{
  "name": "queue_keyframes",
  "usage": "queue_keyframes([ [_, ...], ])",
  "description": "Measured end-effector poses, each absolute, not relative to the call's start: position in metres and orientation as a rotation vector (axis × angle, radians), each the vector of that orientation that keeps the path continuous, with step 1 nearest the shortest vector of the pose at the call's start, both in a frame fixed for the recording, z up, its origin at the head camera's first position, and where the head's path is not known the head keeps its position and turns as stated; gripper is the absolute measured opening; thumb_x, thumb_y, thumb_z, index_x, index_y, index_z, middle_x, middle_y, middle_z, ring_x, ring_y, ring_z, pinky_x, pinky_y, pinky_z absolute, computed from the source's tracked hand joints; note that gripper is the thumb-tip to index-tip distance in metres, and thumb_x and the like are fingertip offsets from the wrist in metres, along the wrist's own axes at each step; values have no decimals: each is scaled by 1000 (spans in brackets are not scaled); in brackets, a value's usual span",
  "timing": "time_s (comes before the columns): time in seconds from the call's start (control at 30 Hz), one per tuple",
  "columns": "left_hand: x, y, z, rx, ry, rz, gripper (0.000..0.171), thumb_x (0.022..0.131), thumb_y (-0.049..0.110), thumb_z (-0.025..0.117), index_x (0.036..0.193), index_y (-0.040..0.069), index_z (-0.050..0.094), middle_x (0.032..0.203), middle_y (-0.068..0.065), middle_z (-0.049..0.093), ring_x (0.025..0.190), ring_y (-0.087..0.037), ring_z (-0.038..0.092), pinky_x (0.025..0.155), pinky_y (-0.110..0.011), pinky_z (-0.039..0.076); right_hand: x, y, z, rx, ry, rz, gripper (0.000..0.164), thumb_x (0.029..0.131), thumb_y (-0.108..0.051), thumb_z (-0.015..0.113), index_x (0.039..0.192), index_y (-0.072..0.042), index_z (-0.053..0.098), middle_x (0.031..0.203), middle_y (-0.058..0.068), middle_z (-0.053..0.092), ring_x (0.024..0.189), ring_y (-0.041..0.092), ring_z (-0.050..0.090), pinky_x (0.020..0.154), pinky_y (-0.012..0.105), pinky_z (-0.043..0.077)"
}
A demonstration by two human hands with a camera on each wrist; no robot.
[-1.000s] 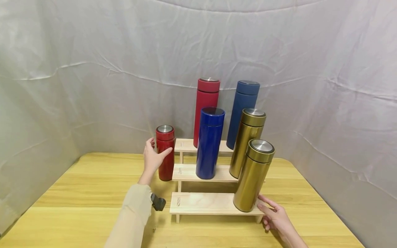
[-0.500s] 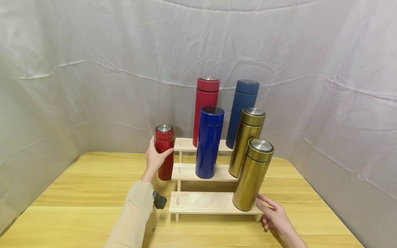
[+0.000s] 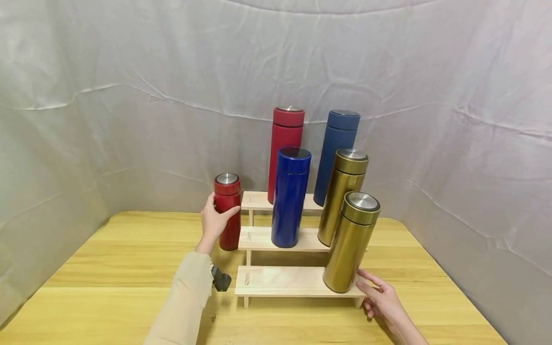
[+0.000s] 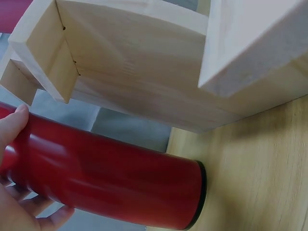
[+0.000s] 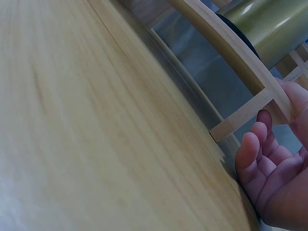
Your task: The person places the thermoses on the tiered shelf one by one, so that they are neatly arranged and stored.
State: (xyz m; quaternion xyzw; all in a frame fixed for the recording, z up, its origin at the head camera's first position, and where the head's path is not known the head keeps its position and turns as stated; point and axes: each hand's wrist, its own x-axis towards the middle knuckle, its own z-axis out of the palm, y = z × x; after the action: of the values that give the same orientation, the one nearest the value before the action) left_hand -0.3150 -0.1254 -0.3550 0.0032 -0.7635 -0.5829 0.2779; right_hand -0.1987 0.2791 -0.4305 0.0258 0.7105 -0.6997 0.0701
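Note:
A small red thermos [image 3: 228, 220] with a steel-topped lid stands on the table at the left end of a three-step wooden stand [image 3: 284, 282]. My left hand [image 3: 213, 221] grips its upper body, thumb across the near side and fingers round the far side. In the left wrist view, the thermos [image 4: 106, 168] reaches down to the tabletop beside the stand. My right hand [image 3: 385, 304] holds the right end of the lowest step, thumb on top and fingers below. Close by that thumb rises a gold thermos [image 3: 351, 249] on the same step.
On the middle step stand a glossy blue thermos [image 3: 291, 201] and another gold thermos [image 3: 345, 191]. The top step bears a tall red thermos [image 3: 284, 139] and a matte blue thermos [image 3: 336, 148]. A grey cloth [image 3: 172, 96] hangs behind the wooden table [image 3: 108, 268].
My left hand has closed round the small red thermos, its fingers coming against the side. The thermos top leans slightly further left. My right hand keeps its hold on the stand.

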Motion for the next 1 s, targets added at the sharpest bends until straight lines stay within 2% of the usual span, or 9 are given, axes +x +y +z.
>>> queue_keyframes([
  [0.23,-313,-127,-356,6,-2003,-1551,64,70,14,77,124,0,44,113,-20,54,100,-32,50,83,-44,44,-199,279,-429,73,2144,-2103,24,86,-21,59,97,-42,58,50,1,48,41,8,44,39,20,42],
  [0.6,-307,-128,-353,43,-1969,-1531,65,67,16,79,123,1,48,111,-18,56,98,-30,51,83,-44,43,-198,279,-433,68,2151,-2119,26,87,-20,59,96,-45,59,48,1,47,40,8,44,38,21,42],
  [0.77,-301,-128,-351,31,-1909,-1543,65,64,11,80,120,-1,50,107,-20,58,95,-31,54,81,-44,45,-198,280,-434,88,2151,-2105,24,86,-21,59,96,-43,59,49,1,47,40,8,44,38,21,42],
  [1.0,-292,-130,-346,37,-1889,-1546,67,64,12,81,123,2,49,111,-18,57,97,-30,55,83,-43,45,-199,279,-434,91,2158,-2108,24,86,-21,60,96,-43,59,49,1,47,40,8,44,38,21,42],
])
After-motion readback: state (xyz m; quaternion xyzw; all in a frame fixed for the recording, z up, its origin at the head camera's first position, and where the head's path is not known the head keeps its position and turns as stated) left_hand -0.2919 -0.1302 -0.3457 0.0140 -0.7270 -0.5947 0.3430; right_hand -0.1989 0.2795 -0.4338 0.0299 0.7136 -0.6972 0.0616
